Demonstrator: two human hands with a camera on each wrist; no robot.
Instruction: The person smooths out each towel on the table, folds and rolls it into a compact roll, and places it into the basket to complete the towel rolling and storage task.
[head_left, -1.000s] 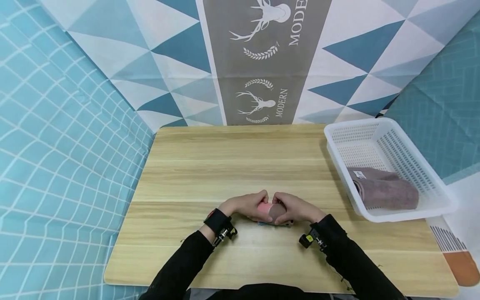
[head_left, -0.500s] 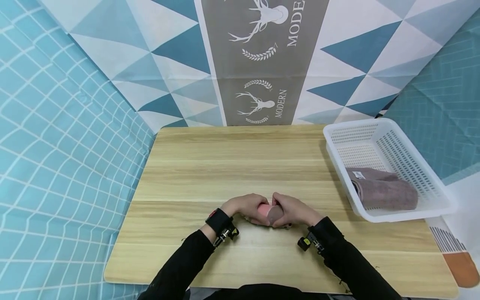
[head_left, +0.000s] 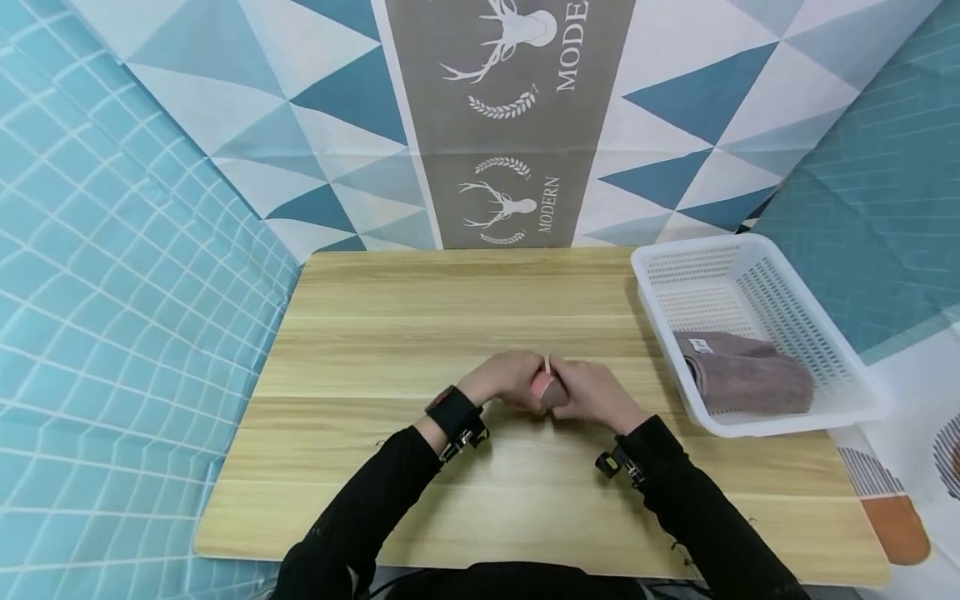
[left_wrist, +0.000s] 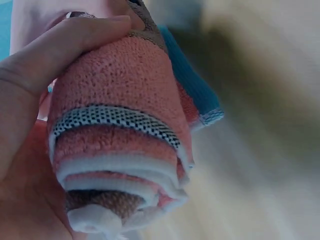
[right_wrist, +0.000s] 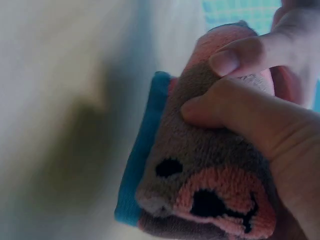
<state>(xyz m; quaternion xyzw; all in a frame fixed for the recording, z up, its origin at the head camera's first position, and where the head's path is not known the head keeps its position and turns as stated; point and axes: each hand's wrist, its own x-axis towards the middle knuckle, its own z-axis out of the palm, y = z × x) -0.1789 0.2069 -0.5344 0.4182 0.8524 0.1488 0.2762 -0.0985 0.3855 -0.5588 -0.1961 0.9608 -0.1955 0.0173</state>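
Note:
A small rolled towel is held between both hands over the middle of the table. Pink terry with a checked band and a spiral of white-edged layers shows at one end of the towel in the left wrist view. From the right wrist, the towel is grey-brown with an animal face; a blue-edged flap sticks out beneath. My left hand grips the pink end, thumb across the top. My right hand grips the grey-brown end, its thumb pressing near the left thumb. Fingers under the roll are mostly hidden.
A white perforated basket stands at the table's right edge. Inside lies a rolled grey-purple towel with a white tag. The wooden table meets patterned cloth at its back and a blue checked cloth on the left.
Both hands have moved forward with the rolled towel, away from the table's front edge, and it now appears raised off the tabletop. The head view has shifted slightly.

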